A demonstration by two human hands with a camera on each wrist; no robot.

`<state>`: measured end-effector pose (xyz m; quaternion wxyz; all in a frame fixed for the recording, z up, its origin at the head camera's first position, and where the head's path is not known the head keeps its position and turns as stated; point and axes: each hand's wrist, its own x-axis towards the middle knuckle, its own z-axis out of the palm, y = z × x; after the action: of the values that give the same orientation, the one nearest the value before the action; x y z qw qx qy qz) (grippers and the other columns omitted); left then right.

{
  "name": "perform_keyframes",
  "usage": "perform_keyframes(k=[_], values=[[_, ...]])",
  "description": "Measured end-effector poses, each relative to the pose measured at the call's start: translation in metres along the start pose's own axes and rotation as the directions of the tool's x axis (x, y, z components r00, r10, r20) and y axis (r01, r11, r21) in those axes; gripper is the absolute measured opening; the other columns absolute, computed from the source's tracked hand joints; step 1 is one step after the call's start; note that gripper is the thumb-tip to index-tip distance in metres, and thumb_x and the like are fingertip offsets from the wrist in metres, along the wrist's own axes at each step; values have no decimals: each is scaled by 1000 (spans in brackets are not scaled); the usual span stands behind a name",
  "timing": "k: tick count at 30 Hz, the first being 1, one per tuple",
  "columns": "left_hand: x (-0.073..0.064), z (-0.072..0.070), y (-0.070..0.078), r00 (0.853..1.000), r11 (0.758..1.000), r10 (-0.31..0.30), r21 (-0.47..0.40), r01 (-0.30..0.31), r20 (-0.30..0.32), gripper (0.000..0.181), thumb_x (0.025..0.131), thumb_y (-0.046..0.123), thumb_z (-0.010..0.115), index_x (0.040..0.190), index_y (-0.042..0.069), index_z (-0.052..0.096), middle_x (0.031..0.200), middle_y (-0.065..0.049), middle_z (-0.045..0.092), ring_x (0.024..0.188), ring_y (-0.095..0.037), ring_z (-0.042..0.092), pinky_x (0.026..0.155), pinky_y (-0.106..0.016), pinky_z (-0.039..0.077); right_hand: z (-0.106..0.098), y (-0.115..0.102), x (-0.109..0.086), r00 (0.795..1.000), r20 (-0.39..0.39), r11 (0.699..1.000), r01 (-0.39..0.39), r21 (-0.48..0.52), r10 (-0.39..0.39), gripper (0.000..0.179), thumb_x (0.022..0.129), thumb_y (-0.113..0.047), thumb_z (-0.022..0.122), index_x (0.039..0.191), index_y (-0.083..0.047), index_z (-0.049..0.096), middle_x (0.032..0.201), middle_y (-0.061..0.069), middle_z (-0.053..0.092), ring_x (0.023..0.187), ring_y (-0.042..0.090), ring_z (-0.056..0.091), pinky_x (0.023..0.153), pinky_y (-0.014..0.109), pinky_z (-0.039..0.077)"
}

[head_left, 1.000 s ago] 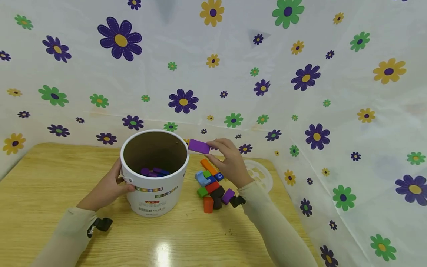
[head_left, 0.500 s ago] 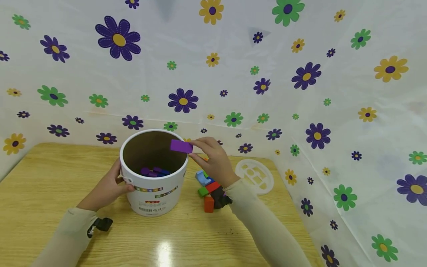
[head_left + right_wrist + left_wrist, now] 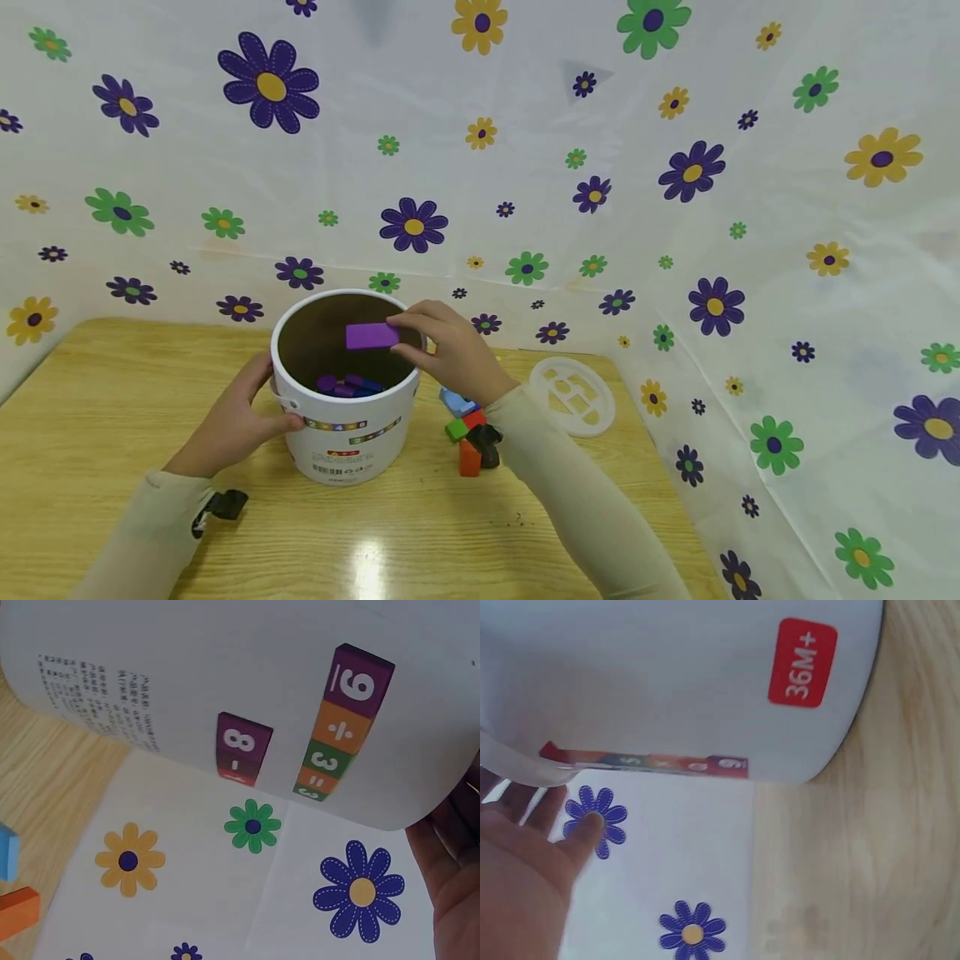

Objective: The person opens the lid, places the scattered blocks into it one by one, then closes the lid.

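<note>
Currently, my right hand (image 3: 450, 354) pinches one end of a flat purple rectangular block (image 3: 369, 337), material unclear, at the opening of a white, round, plastic-looking bucket (image 3: 382, 454); my left hand (image 3: 232, 421) grips the bucket's side. Risks, judged: end-only pinch could let the block pivot and clip the rim (image 3: 348, 402); slack left grip, bucket shifts if knocked.

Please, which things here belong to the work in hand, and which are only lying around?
Part of the job:
White bucket, held at its side by the left hand
Purple block, pinched by the right hand at the bucket's mouth
Purple and blue blocks inside the bucket
Probably the loose blocks beside it

Apparently just there:
White openwork disc, untouched, perhaps a lid
Flowered sheet, a backdrop
</note>
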<state>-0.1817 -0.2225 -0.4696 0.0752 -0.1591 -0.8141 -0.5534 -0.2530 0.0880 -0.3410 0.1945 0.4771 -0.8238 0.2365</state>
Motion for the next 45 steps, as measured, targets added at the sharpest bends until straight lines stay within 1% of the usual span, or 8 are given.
perform_keyframes(k=[5, 12, 16, 23, 28, 30, 36, 45], values=[[-1, 1, 11, 995, 995, 91, 34, -90, -50, 111, 76, 11, 93, 163, 34, 27, 161, 0, 36, 145, -18, 36, 115, -76, 29, 1, -2, 8, 996, 80, 998, -43, 38, 40, 36, 95, -22, 77, 127, -8, 72, 121, 5, 68, 111, 17, 62, 93, 19, 55], [-2, 6, 29, 992, 994, 99, 52, -94, -83, 126, 66, 16, 100, 164, 33, 23, 165, -2, 31, 149, -40, 29, 114, -79, 25, 2, -4, 16, 977, 175, 986, -140, 90, 123, 36, 97, -24, 76, 130, -11, 71, 124, 3, 68, 114, 16, 63, 101, 22, 53], [1, 8, 37, 989, 994, 98, 62, -92, -109, 128, 65, 15, 101, 164, 34, 22, 165, -2, 32, 149, -41, 31, 113, -77, 31, 2, -4, 17, 969, 202, 979, -167, 120, 141, 35, 96, -23, 76, 130, -12, 71, 124, 1, 68, 114, 15, 63, 100, 21, 53], [3, 12, 43, 992, 996, 87, 38, -84, -93, 141, 61, 16, 103, 166, 38, 10, 168, 1, 26, 147, -38, 33, 112, -76, 33, 3, -3, 22, 961, 252, 973, -158, 168, 112, 35, 96, -22, 76, 129, -11, 71, 125, 1, 69, 117, 13, 63, 102, 20, 52], [3, 16, 45, 986, 992, 99, 90, -87, -134, 143, 60, 22, 103, 166, 35, 9, 165, -2, 29, 140, -32, 39, 110, -33, 43, 3, -4, 25, 950, 289, 969, -173, 179, 117, 34, 97, -21, 76, 128, -11, 71, 126, 1, 69, 117, 14, 63, 102, 19, 52], [3, 16, 45, 984, 991, 100, 101, -86, -150, 141, 61, 23, 103, 166, 35, 11, 163, -3, 32, 138, -30, 40, 105, -26, 42, 4, -3, 25, 947, 299, 967, -181, 182, 121, 31, 98, -20, 74, 126, -10, 72, 124, 1, 70, 116, 13, 64, 101, 19, 52], [6, 15, 44, 985, 995, 96, 45, -91, -145, 139, 62, 16, 102, 166, 36, 12, 163, -6, 32, 141, -36, 38, 108, -71, 40, 3, -2, 22, 960, 257, 967, -163, 197, 109, 22, 99, -15, 72, 119, -6, 75, 117, 2, 73, 109, 14, 66, 98, 18, 54], [3, 13, 44, 990, 996, 46, 79, -35, -135, 145, 64, 20, 102, 165, 41, 0, 167, -11, 26, 146, -45, 34, 107, -80, 35, -19, 15, -9, 998, 53, 982, -31, 185, 22, 32, 93, -14, 79, 122, -3, 73, 120, 6, 71, 115, 19, 65, 105, 27, 53]])
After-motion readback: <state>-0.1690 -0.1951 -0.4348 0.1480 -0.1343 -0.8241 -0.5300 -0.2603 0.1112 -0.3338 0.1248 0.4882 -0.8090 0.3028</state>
